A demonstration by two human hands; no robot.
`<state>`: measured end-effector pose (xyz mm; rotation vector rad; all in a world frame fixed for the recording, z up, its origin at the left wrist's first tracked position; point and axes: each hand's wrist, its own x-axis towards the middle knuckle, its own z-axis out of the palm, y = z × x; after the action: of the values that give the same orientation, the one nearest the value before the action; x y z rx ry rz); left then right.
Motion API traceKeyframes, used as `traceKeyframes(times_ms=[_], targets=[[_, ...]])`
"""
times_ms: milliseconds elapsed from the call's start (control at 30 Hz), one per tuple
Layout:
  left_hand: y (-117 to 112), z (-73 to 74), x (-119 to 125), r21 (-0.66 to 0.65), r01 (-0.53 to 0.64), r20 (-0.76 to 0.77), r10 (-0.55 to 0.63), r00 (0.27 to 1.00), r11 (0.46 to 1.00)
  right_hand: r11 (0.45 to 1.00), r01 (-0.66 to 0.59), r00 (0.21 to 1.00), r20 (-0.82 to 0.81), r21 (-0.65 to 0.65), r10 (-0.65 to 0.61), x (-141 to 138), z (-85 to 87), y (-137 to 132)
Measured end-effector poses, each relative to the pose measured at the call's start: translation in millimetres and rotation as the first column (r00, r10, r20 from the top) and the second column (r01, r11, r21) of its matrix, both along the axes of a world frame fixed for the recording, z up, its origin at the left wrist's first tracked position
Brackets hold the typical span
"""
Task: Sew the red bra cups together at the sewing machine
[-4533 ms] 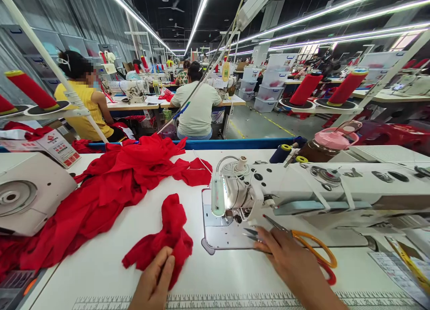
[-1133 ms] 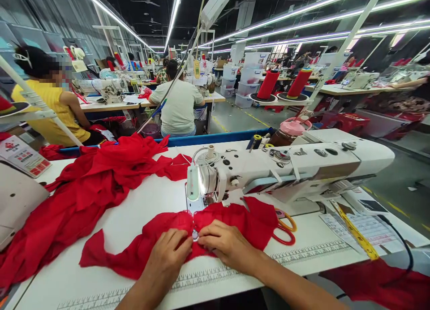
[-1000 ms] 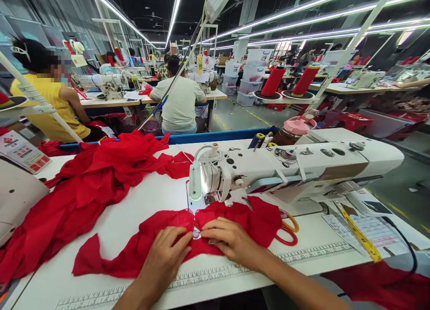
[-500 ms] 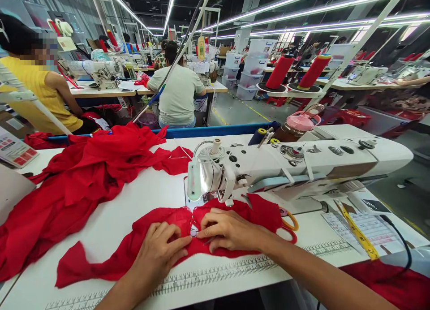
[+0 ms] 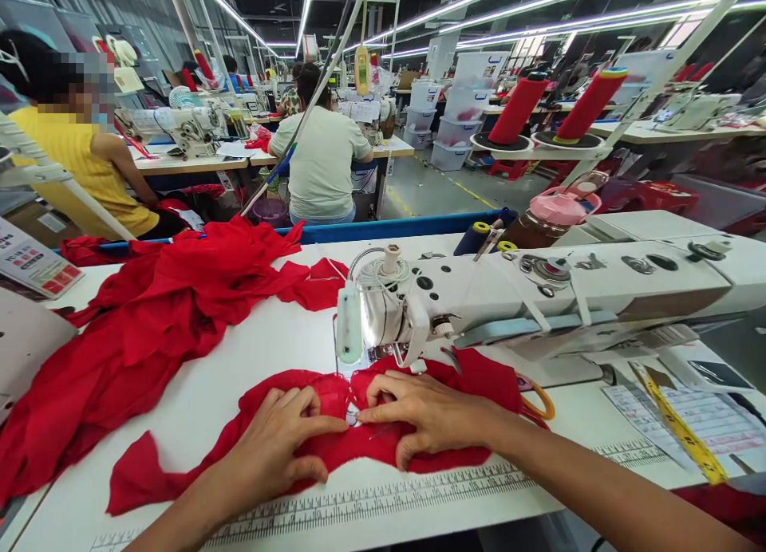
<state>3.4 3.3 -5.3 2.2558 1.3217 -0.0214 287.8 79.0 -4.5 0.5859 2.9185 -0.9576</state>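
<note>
A strip of red fabric (image 5: 275,424) lies rumpled on the white table in front of the sewing machine's needle area (image 5: 388,352). My left hand (image 5: 275,432) rests on it, fingers apart, with the index finger stretched toward a small white patch, perhaps a label (image 5: 353,414). From the other side my right hand (image 5: 419,416) presses the fabric, index fingertip at that patch and thumb spread away below. A thin dark line shows on the cloth beside the right thumb; its kind is unclear. Orange-handled scissors (image 5: 543,400) lie partly under the fabric to the right.
A big heap of red cloth (image 5: 161,297) covers the table's left. A printed ruler (image 5: 383,500) runs along the front edge. On the right are a yellow tape measure (image 5: 682,428) and papers (image 5: 634,408). Red thread cones (image 5: 518,109) stand behind; two people sit ahead.
Both thumbs have moved away from the index fingers, down toward the front edge. The index fingers stay at the white patch. The view has shifted slightly.
</note>
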Motion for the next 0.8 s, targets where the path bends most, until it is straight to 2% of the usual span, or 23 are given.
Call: traceKeyframes(times_ms=[167,567,800], targets=[[1.1,7.4,3.1,-0.044,-0.009,-0.028,0.008,1.000,0.999,1.000,0.024,0.999,-0.024,-0.009,-0.024,0.2,3.1,-1.6],[3.2,3.9,0.3,-0.122,-0.029,-0.056,0.023,0.998,0.992,0.999,0.020,0.999,-0.046,0.030,-0.019,2.0,-2.7,-0.3],[5.7,2.0,0.7,-0.118,-0.021,-0.064,0.013,0.998,0.993,1.000,-0.003,1.000,-0.023,0.013,0.003,1.7,-1.8,1.3]])
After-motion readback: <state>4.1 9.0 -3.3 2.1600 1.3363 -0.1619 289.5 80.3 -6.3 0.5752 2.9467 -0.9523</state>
